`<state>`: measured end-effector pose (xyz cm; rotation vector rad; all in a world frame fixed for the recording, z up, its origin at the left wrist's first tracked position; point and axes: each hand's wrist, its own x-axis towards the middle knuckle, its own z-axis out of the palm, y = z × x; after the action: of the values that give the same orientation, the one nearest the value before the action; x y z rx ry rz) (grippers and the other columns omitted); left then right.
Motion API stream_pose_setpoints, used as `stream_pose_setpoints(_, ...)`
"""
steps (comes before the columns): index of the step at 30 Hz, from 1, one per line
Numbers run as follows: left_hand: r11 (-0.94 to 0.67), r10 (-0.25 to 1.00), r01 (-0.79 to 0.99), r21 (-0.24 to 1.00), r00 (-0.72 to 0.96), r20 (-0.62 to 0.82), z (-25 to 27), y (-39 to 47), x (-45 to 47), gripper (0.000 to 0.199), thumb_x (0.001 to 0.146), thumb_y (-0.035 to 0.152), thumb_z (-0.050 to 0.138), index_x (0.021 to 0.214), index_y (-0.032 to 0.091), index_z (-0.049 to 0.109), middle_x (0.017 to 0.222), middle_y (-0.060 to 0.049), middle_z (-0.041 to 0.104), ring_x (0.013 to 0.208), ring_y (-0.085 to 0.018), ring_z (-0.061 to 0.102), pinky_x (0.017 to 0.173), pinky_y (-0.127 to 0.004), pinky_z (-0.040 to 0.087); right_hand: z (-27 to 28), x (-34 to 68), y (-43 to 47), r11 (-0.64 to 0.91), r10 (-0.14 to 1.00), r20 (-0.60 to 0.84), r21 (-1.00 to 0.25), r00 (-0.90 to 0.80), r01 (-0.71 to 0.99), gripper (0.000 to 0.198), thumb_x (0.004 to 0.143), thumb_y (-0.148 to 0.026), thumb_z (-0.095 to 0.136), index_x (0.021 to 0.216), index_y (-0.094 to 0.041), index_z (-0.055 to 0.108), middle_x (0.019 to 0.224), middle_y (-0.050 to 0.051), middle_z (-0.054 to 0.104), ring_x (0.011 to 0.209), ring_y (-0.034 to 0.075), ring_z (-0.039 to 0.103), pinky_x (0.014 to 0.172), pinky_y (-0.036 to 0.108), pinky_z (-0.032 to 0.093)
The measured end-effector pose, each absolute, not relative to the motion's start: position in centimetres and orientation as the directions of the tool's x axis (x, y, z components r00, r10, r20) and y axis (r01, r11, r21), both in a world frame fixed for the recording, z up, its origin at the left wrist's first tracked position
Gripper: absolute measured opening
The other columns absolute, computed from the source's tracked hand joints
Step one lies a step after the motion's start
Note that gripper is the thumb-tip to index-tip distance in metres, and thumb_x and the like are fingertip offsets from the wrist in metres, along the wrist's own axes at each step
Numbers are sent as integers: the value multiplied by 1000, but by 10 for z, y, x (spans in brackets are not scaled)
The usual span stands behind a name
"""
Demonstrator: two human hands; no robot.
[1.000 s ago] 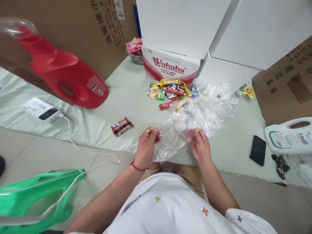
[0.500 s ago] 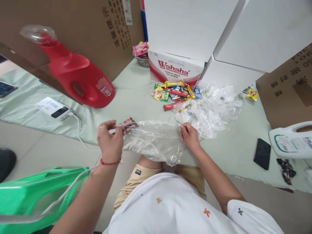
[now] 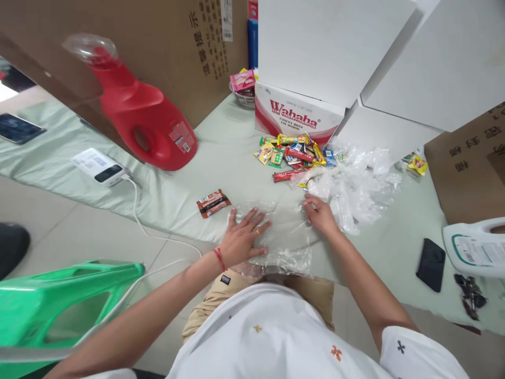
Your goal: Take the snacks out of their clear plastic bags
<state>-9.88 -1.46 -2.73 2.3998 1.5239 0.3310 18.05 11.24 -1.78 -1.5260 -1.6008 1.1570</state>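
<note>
A clear plastic bag [image 3: 290,231] lies at the table's front edge. My left hand [image 3: 242,239] is open, laid flat on the bag's left part with its fingers spread. At the bag's upper right corner, my right hand [image 3: 319,213] is closed, its thumb and fingertips pinching the film. A snack packet [image 3: 213,203] in a brown and black wrapper rests on the cloth just beyond my left hand, apart from it. Farther back, several colourful wrapped snacks [image 3: 298,153] are heaped beside a crumpled pile of clear plastic bags [image 3: 355,184].
A red detergent bottle [image 3: 148,116] and a white power device [image 3: 98,167] with a cable are at left. Behind the snacks stands a Wahaha carton [image 3: 295,113] under white boxes. Right are a black phone [image 3: 431,265], keys [image 3: 470,296] and a white bottle [image 3: 477,247].
My left hand has let go of the brown snack packet, which now lies on the table. The hand has moved right and flattened onto the bag. My right hand stays at the bag's edge.
</note>
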Motion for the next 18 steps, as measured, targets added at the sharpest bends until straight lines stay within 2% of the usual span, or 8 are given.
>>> stream_pose_setpoints(3, -389, 908, 856, 340, 419, -16, -38, -7, -110, 98, 84, 76, 65, 164, 27, 36, 170, -19, 32, 157, -44, 29, 119, -76, -15, -7, 213, 129, -149, 981, -189, -878, -43, 455, 45, 75, -62, 69, 85, -18, 69, 133, 13, 70, 44, 6, 49, 48, 27, 43)
stream_pose_setpoints(5, -410, 892, 843, 349, 450, -40, -39, -3, -116, 106, 81, 82, 63, 165, 26, 32, 171, -20, 30, 157, -44, 28, 119, -74, -17, 7, 232, 140, -209, 970, -244, -824, 2, 526, 45, 73, -61, 70, 86, -18, 70, 101, 10, 78, 44, 9, 49, 45, 25, 38)
stream_pose_setpoints(7, -432, 878, 831, 351, 477, -50, -38, 0, -121, 110, 78, 86, 61, 166, 26, 31, 171, -20, 30, 158, -44, 26, 120, -73, -16, 27, 244, 149, -216, 956, -293, -730, -12, 648, 41, 75, -57, 70, 86, -17, 72, 72, 3, 72, 44, 11, 48, 46, 25, 36)
stream_pose_setpoints(8, -439, 873, 829, 347, 485, -53, -38, 0, -122, 112, 77, 88, 61, 166, 26, 31, 171, -20, 30, 158, -44, 25, 121, -72, -15, 39, 246, 153, -188, 949, -311, -683, -48, 706, 39, 77, -55, 69, 87, -18, 73, 66, 1, 68, 44, 11, 48, 47, 25, 37)
stream_pose_setpoints(10, -449, 866, 827, 338, 496, -64, -38, 0, -124, 112, 76, 89, 60, 165, 27, 32, 172, -19, 29, 159, -43, 23, 122, -71, -15, 65, 239, 160, -72, 938, -307, -629, -162, 774, 35, 83, -52, 66, 91, -19, 75, 70, 1, 69, 48, 12, 52, 52, 27, 42)
stream_pose_setpoints(13, -452, 862, 831, 326, 501, -82, -38, -1, -125, 111, 75, 89, 61, 165, 29, 34, 173, -18, 26, 159, -43, 22, 122, -69, -16, 92, 200, 184, 200, 940, -126, -551, -317, 810, 27, 92, -42, 61, 97, -21, 77, 87, 4, 75, 71, 18, 66, 72, 31, 51)
stream_pose_setpoints(15, -451, 863, 834, 319, 499, -84, -38, -1, -125, 111, 75, 88, 63, 164, 30, 34, 173, -17, 27, 159, -43, 23, 122, -69, -14, 94, 165, 210, 306, 944, 4, -384, -330, 871, 24, 93, -31, 60, 107, -19, 76, 103, 8, 77, 94, 25, 70, 85, 35, 51)
stream_pose_setpoints(18, -453, 862, 831, 322, 500, -80, -37, 0, -125, 110, 75, 87, 64, 164, 30, 36, 172, -17, 30, 158, -43, 25, 123, -69, -11, 76, 121, 249, 268, 963, 15, -113, -268, 957, 42, 92, -24, 62, 133, -17, 66, 135, 18, 67, 111, 32, 67, 89, 39, 52)
